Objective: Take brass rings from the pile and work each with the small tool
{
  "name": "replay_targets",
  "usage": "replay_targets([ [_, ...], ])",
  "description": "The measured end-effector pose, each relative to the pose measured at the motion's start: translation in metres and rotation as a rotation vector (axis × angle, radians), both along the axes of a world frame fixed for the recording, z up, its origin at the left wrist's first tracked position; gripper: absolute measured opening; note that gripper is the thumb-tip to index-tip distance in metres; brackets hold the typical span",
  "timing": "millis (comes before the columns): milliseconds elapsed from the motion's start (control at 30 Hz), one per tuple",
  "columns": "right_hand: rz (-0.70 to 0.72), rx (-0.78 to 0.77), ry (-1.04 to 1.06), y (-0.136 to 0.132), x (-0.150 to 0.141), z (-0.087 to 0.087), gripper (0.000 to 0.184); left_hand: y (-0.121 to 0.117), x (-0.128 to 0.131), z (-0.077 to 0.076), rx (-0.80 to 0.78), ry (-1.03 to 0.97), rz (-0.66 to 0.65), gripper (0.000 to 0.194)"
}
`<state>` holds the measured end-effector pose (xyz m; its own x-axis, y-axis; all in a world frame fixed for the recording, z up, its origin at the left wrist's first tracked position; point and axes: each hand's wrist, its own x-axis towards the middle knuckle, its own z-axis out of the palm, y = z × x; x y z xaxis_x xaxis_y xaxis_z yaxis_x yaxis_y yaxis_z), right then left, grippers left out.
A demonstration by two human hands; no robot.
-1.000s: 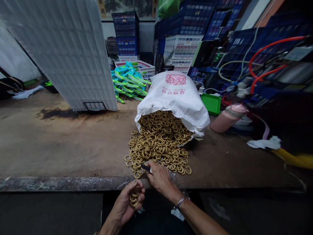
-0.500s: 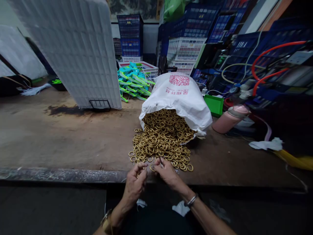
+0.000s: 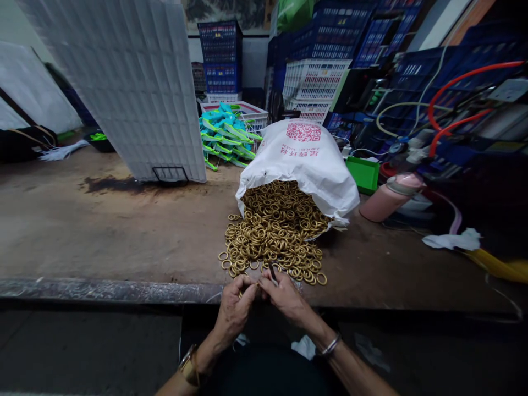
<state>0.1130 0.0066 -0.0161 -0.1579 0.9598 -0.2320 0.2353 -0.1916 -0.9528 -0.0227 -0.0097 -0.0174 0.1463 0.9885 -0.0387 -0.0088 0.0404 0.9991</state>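
My left hand (image 3: 236, 308) is closed around gold-coloured rings, most of them hidden by the fingers. Just to its right, my right hand (image 3: 286, 300) is closed on a slim dark tool (image 3: 272, 270), whose kind I cannot make out; one end sticks up past the fingers. The fingertips of both hands meet at the table's front edge, with what seems a ring between them. Beyond them lies a heap of gold-coloured rings (image 3: 268, 240), spilling from the open mouth of a white woven sack (image 3: 303, 159) printed in red.
A tall white ribbed panel (image 3: 160, 99) stands on the brown table (image 3: 165, 236) at left. Behind are turquoise-and-green plastic pieces (image 3: 226, 135) and stacked crates (image 3: 223, 58). To the right are a green tray (image 3: 363, 174), a pink bottle (image 3: 390, 198) and red hoses (image 3: 433, 113).
My left hand has risen from below the table edge and turned over, so its rings are mostly hidden. The right hand has drawn back from the heap. Both hands now meet.
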Motion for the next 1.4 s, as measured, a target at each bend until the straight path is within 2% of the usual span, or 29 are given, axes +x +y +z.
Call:
replay_targets([
  [100,0.004,0.049,-0.058,0.001,-0.001,0.000,0.027,0.002,0.001,0.000,-0.099,-0.046,0.013,0.020],
  [300,-0.011,0.026,-0.056,0.002,0.001,0.001,0.023,0.002,0.002,-0.002,-0.445,-0.270,-0.104,0.028],
  [500,0.011,-0.048,0.096,0.003,0.005,-0.004,0.023,0.002,0.006,-0.001,-0.460,-0.397,-0.110,0.028],
  [600,0.035,-0.055,0.086,0.005,0.006,-0.006,0.027,0.002,0.007,0.000,-0.455,-0.421,-0.115,0.028],
  [767,0.028,0.123,-0.192,0.005,0.009,-0.004,0.023,0.002,0.008,-0.004,-0.477,-0.383,-0.091,0.029],
  [867,0.112,0.237,-0.447,0.001,0.010,-0.006,0.016,0.004,0.008,-0.006,-0.469,-0.357,-0.061,0.030],
  [1033,0.258,0.237,-0.732,-0.005,0.011,-0.005,0.032,0.006,0.008,-0.006,-0.427,-0.280,-0.061,0.030],
  [1133,0.288,0.239,-0.826,-0.005,0.011,-0.004,0.033,0.005,0.007,-0.004,-0.410,-0.216,-0.054,0.030],
  [1267,0.246,0.252,-0.919,-0.007,0.017,-0.005,0.034,-0.002,0.005,0.001,-0.438,-0.226,-0.107,0.029],
  [1400,0.064,0.240,-0.936,-0.010,0.036,-0.008,0.032,-0.006,0.004,0.012,-0.533,-0.420,-0.190,0.028],
])
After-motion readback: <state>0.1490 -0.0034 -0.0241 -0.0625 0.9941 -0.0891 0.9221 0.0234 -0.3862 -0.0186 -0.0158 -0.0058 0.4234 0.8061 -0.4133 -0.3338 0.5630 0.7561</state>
